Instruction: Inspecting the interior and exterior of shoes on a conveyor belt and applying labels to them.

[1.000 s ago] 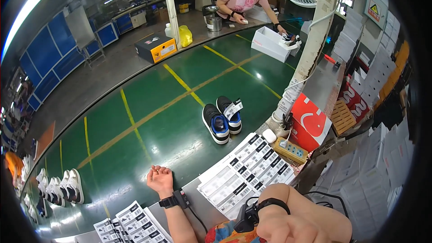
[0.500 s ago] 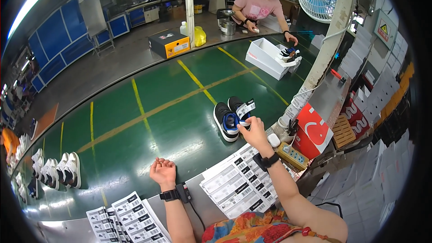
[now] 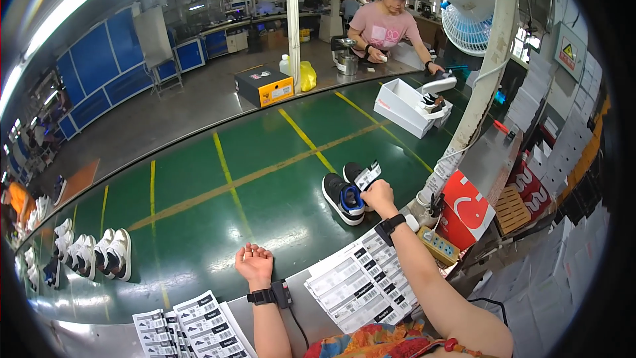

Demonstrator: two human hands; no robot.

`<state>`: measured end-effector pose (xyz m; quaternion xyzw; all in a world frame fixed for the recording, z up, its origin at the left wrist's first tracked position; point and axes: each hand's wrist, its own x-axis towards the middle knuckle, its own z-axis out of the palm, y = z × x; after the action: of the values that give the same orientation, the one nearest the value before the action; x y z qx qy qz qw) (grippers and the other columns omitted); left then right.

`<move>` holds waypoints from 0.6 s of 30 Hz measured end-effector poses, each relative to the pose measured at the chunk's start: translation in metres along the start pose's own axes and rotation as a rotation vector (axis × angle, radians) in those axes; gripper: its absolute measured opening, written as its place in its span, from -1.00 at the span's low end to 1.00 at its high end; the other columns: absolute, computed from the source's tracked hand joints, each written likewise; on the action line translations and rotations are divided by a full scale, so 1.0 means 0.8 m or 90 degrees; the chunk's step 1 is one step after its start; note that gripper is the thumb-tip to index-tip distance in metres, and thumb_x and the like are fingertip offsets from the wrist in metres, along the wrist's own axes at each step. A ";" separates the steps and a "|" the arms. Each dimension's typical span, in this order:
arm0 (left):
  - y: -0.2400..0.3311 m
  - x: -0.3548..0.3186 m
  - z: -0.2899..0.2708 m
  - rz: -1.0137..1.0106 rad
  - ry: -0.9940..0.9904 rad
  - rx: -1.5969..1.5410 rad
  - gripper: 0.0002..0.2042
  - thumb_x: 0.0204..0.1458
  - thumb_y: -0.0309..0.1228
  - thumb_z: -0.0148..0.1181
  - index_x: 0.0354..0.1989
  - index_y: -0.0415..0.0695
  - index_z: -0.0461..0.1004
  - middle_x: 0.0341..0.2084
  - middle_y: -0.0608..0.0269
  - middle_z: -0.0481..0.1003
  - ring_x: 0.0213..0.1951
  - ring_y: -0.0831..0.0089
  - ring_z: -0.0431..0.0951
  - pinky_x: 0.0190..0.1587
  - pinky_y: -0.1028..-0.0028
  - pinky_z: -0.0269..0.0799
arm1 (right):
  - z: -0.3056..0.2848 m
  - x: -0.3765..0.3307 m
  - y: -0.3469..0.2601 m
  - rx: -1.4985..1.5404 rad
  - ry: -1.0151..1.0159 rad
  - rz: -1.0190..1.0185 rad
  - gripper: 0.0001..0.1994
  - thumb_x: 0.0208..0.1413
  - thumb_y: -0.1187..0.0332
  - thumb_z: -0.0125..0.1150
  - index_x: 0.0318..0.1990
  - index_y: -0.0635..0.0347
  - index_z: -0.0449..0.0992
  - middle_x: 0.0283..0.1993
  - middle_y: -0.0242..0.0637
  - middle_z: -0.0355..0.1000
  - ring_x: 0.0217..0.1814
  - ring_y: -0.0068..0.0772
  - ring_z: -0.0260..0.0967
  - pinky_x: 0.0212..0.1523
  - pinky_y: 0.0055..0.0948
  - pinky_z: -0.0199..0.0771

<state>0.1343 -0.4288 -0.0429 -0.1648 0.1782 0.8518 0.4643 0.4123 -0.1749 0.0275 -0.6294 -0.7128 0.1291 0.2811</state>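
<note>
A pair of black shoes with white soles and blue lining stands on the green conveyor, the left shoe (image 3: 341,199) slightly nearer to me than the right shoe (image 3: 353,172). My right hand (image 3: 379,198) is closed at the heel end of the right shoe, its fingertips partly hidden. A white and black label (image 3: 368,176) sticks up from that shoe, just beyond my fingers. My left hand (image 3: 254,264) rests palm up at the conveyor's near edge, fingers loosely curled and apart, holding nothing. Printed label sheets (image 3: 361,285) lie between my forearms.
More label sheets (image 3: 209,325) lie left of my left forearm. White shoes (image 3: 114,253) line the conveyor's left end. Across the belt, a person (image 3: 387,26) stands behind an open white shoebox (image 3: 411,107). A power strip (image 3: 437,245) and post (image 3: 490,69) are at right.
My right hand has turned and closed further over the right shoe's heel. The person opposite has lifted a dark shoe with a white sole. The whole view has shifted slightly.
</note>
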 end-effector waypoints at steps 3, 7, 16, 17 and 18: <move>0.000 0.000 -0.002 0.002 0.002 0.001 -0.83 -0.03 -0.25 0.08 -0.33 -0.03 0.38 -0.49 0.37 0.37 -0.43 0.46 0.33 -0.33 0.40 0.24 | -0.002 0.000 -0.004 -0.012 -0.210 0.104 -0.54 -0.22 0.01 0.39 -0.43 0.33 0.59 -0.30 0.01 0.56 -0.27 -0.05 0.55 -0.18 -0.24 0.53; -0.001 0.001 -0.006 0.005 0.003 0.001 -0.82 -0.02 -0.25 0.08 -0.31 -0.04 0.37 -0.48 0.36 0.36 -0.44 0.45 0.32 -0.32 0.40 0.25 | 0.000 -0.008 -0.010 -0.161 -0.235 0.029 -0.46 -0.36 -0.07 0.43 -0.33 0.24 0.63 -0.24 -0.02 0.56 -0.10 -0.03 0.53 -0.06 -0.23 0.52; -0.004 0.006 -0.006 0.010 0.003 0.018 -0.83 -0.03 -0.27 0.08 -0.31 -0.03 0.35 -0.48 0.35 0.36 -0.45 0.45 0.33 -0.36 0.39 0.27 | 0.013 -0.017 -0.080 -0.072 -0.126 0.035 -0.66 -0.33 0.24 0.25 -0.37 0.27 0.62 -0.24 0.07 0.54 -0.12 0.07 0.51 -0.05 -0.19 0.51; -0.004 0.006 -0.006 0.002 0.002 0.021 -0.84 -0.03 -0.27 0.09 -0.32 -0.04 0.35 -0.49 0.35 0.36 -0.45 0.45 0.33 -0.36 0.39 0.27 | 0.023 -0.022 -0.094 -0.070 -0.133 0.020 -0.66 -0.33 0.24 0.24 -0.37 0.26 0.63 -0.24 0.07 0.54 -0.12 0.08 0.51 -0.05 -0.18 0.51; -0.004 0.006 -0.006 -0.006 0.001 0.024 -0.84 -0.03 -0.28 0.09 -0.32 -0.04 0.36 -0.49 0.35 0.36 -0.45 0.45 0.34 -0.36 0.39 0.27 | 0.033 -0.027 -0.108 -0.075 -0.140 0.007 -0.66 -0.33 0.23 0.24 -0.36 0.26 0.63 -0.24 0.08 0.54 -0.12 0.08 0.51 -0.05 -0.18 0.51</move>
<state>0.1347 -0.4259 -0.0498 -0.1578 0.1940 0.8461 0.4708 0.3271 -0.2061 0.0476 -0.6310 -0.7421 0.1569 0.1628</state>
